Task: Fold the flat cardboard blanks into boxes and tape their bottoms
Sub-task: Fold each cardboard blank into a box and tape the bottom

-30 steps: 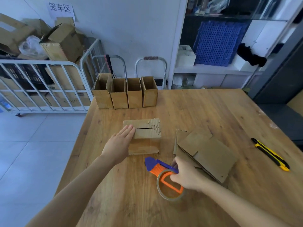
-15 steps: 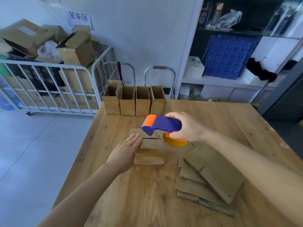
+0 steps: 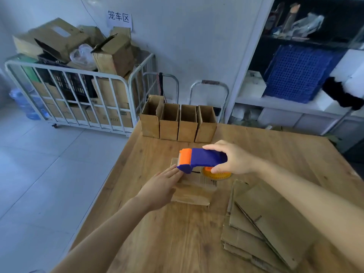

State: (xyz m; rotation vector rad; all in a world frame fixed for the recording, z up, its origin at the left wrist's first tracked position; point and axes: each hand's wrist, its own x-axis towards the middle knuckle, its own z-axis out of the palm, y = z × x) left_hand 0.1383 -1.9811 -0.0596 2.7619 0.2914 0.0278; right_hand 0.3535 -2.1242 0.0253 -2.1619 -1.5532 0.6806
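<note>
A folded cardboard box [image 3: 194,192] lies bottom-up on the wooden table [image 3: 177,243], its flaps closed. My left hand [image 3: 160,187] rests flat against the box's left side, fingers straight. My right hand [image 3: 229,159] grips a blue and orange tape dispenser [image 3: 201,159] with an orange roll underneath. Its orange front end hovers over the box's left edge, by my left fingertips. A stack of flat cardboard blanks [image 3: 264,227] lies to the right of the box.
Several finished open boxes [image 3: 178,124] stand in a row at the table's far edge. A white metal cage cart [image 3: 78,97] full of cartons stands on the floor at left. Shelving with a blue crate [image 3: 299,69] is at the back right.
My right hand lifted the tape dispenser from the table's near side and carried it over the box, then shifted it left. My left hand stayed on the box.
</note>
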